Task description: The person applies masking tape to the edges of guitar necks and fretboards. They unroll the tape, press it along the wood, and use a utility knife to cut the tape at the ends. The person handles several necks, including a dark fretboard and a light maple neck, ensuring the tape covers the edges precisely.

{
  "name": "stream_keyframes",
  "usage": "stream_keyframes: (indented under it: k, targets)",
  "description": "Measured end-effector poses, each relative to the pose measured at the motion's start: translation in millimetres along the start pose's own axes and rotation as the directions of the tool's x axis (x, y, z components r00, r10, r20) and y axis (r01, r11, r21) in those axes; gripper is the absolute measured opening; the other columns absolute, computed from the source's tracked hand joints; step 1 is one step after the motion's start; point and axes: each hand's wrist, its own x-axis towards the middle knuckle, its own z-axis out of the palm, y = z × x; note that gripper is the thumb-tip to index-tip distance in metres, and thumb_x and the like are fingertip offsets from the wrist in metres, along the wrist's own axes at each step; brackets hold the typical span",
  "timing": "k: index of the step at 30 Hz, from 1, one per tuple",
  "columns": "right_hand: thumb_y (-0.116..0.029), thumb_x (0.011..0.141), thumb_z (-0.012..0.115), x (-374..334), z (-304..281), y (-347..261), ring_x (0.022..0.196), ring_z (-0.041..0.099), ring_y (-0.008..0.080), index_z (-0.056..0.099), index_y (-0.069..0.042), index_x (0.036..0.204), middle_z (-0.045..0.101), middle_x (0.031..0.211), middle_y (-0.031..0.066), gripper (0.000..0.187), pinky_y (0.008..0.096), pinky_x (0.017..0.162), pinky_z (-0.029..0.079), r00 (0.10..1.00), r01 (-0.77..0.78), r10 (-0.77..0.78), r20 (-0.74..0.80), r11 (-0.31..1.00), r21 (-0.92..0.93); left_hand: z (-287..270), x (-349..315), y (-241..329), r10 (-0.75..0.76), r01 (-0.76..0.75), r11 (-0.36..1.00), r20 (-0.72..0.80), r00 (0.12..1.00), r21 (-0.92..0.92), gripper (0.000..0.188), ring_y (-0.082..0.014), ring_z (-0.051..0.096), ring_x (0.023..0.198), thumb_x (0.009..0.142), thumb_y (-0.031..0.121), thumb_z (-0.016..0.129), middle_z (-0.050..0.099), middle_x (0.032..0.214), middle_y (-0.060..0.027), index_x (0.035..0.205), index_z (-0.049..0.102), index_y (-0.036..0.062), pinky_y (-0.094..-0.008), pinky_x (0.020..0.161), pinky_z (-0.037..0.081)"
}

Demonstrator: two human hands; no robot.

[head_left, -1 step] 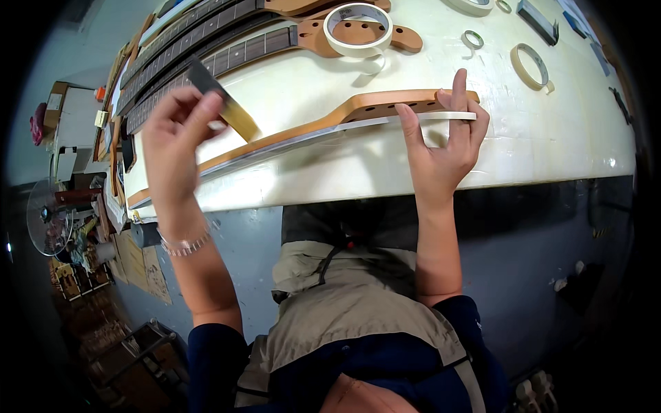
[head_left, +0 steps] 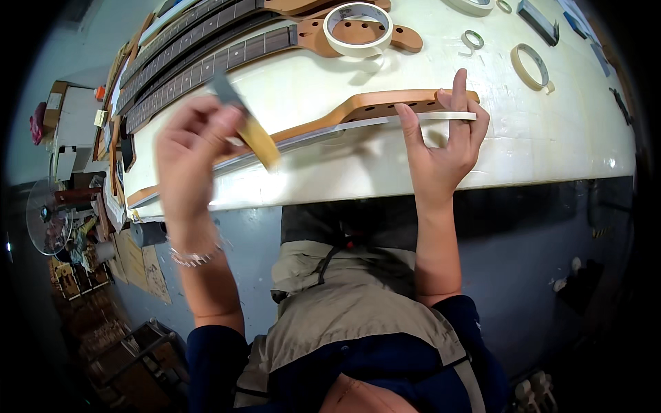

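A person stands at a white table [head_left: 571,148], seen from above. The left hand [head_left: 193,148], blurred and wearing a bracelet [head_left: 196,258] at the wrist, pinches a flat tool [head_left: 256,134] between thumb and fingers; the tool is dark at one end, yellow at the other, and slants in front of a wooden guitar neck [head_left: 323,124]. The neck lies across the table before the person, its headstock [head_left: 406,101] toward the right. There the right hand [head_left: 442,155] reaches up with thumb and fingers spread wide, the index finger pointing away — how firmly it grips cannot be told. A white strip [head_left: 441,115] crosses its fingers. Beyond, more necks [head_left: 241,53] lie side by side at the upper left, a tape roll [head_left: 358,51] resting on the nearest one's headstock — dark print shows inside the roll, too small to read. Other rolls [head_left: 529,67] lie at the upper right.
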Motion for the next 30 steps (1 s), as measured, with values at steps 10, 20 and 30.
stream_keyframes:
  k: [10, 20, 30]
  targets:
    - [-0.02, 0.068, 0.08, 1.5, -1.1, -4.5, 0.092, 0.052, 0.0151, 0.047, -0.002, 0.13, 0.054, 0.093, 0.0063, 0.073, 0.0291, 0.077, 0.048, 1.0, -0.01, 0.01, 0.024, 1.0, 0.025, 66.5, -35.4, -16.6, -0.167, 0.177, 0.982, 0.142, 0.976, -0.059, 0.046, -0.0101, 0.062, 0.063, 0.083, 0.004, 0.064, 0.061, 0.072, -0.0063, 0.123, 0.045, -0.0074, -0.0196, 0.055, 0.052]
    - [-0.025, 0.071, 0.076, 0.5, 2.7, -0.8, 0.085, 0.055, 0.017, 0.051, -0.002, 0.127, 0.051, 0.095, 0.008, 0.066, 0.0298, 0.075, 0.045, 0.997, 0.063, -0.06, -0.048, 0.995, 0.071, 68.6, -33.0, -14.6, -0.191, 0.193, 0.981, 0.129, 0.973, -0.008, 0.041, -0.0083, 0.06, 0.059, 0.082, 0.002, 0.062, 0.061, 0.071, -0.0062, 0.12, 0.049, -0.0077, -0.0184, 0.052, 0.05]
    - [-0.011, 0.061, 0.081, -18.8, -62.8, -61.4, 0.088, 0.061, 0.0234, 0.06, -0.001, 0.092, 0.061, 0.102, 0.0149, 0.039, 0.0321, 0.076, 0.049, 0.944, 0.213, -0.3, 0.137, 0.871, 0.444, 69.1, -38.1, -21.0, -0.162, 0.16, 0.987, 0.065, 0.985, 0.025, 0.04, -0.0063, 0.057, 0.058, 0.082, 0.001, 0.062, 0.059, 0.069, -0.0037, 0.12, 0.05, -0.0068, -0.0175, 0.051, 0.047]
